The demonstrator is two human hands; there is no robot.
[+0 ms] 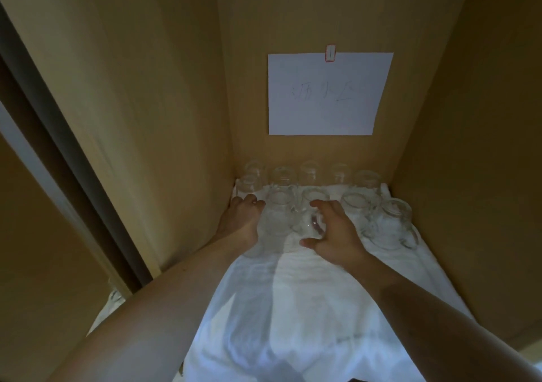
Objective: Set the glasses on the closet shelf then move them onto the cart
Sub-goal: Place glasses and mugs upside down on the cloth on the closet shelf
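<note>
Several clear glass mugs stand in two rows at the back of the closet shelf (440,282), which is covered by a white cloth. My left hand (240,220) is at the left wall, fingers curled against the side of a front-row glass (277,216); its handle is hidden. My right hand (334,235) wraps thumb and fingers around the neighbouring front-row glass (309,224), which rests on the cloth. Two further front-row glasses, one (356,202) and another (393,223), stand to the right. The back row of glasses (311,173) lines the rear wall. No cart is in view.
Wooden closet walls close in on the left, back and right. A white paper sheet (325,94) with faint writing is taped to the back wall. A dark door frame (67,153) runs down the left. The rumpled white cloth (293,308) reaches the shelf's near edge.
</note>
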